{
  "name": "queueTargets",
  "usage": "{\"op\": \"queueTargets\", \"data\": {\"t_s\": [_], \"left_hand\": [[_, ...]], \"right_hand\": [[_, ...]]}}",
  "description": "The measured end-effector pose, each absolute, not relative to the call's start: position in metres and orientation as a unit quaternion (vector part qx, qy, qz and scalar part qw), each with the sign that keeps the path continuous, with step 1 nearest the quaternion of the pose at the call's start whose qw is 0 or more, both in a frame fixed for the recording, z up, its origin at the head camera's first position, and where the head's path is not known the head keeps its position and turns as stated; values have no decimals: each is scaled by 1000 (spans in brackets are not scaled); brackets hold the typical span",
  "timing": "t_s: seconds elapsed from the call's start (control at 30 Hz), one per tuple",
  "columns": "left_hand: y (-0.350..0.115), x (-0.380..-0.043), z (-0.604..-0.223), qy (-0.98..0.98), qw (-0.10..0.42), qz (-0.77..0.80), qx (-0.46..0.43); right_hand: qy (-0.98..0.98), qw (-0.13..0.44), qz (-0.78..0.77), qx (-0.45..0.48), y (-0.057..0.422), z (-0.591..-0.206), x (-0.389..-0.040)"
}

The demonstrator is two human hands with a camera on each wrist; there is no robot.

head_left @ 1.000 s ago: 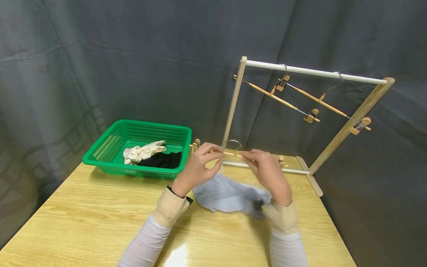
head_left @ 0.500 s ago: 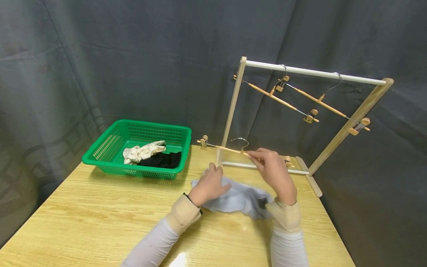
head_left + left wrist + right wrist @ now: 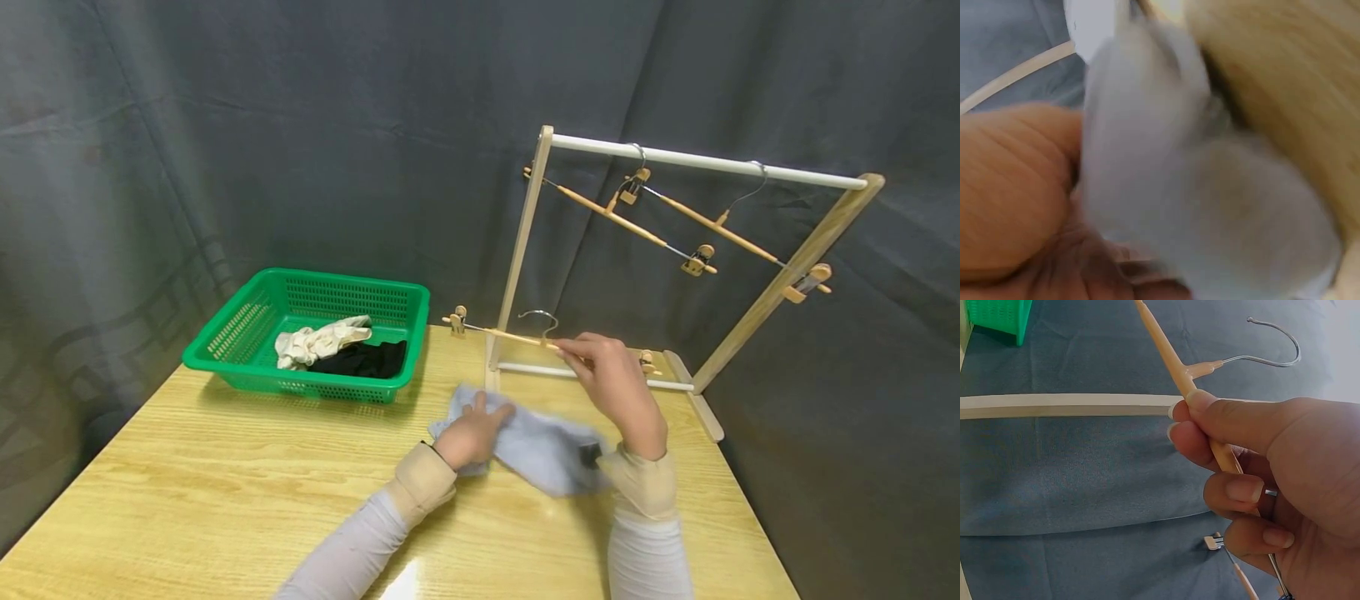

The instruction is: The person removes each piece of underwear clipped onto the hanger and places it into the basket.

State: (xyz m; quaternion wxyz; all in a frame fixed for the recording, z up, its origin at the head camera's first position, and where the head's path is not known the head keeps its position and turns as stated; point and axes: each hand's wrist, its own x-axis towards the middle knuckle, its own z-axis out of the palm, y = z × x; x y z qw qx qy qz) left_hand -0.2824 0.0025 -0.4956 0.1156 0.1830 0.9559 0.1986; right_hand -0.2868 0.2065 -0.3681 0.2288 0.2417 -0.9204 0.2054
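Observation:
My right hand [image 3: 617, 387] pinches the bar of a wooden clip hanger [image 3: 517, 337], thumb and fingers closed round it beside the hook's base in the right wrist view. The hanger's metal hook points up, and a clip sits at each end. My left hand [image 3: 470, 433] is at a light blue garment [image 3: 547, 450] on the table, its fingers and thumb bent into the cloth. In the left wrist view the blurred garment [image 3: 1166, 169] bulges up beside the thumb. A dark patch shows at the garment's right end.
A green basket [image 3: 198, 354] on the left holds a cream cloth [image 3: 322, 342] and a black cloth [image 3: 367, 360]. Behind my right hand stands a wooden rack [image 3: 525, 233] with a white rail. Two clip hangers [image 3: 611, 215] hang from it.
My left hand has left the hanger and come down onto the garment, which is now bunched and shifted. The right hand has kept the hanger, moving slightly right.

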Motion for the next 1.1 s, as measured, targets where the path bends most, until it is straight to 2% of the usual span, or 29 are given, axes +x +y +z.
{"op": "queueTargets", "data": {"t_s": [0.13,0.4,0.6,0.8,1.1], "left_hand": [[-4,-284,-496,950,83,202,225],[-5,-303,-505,949,44,201,240],[-6,-303,-506,938,51,276,202],[-3,-296,-503,952,46,221,209],[-5,-292,-504,942,67,259,202]], "right_hand": [[-922,223,205,239,207,-368,-287],[-925,222,204,232,208,-369,-287],[-925,221,205,232,208,-368,-287],[-926,220,200,231,209,-368,-287],[-926,223,196,232,210,-368,-287]]}}
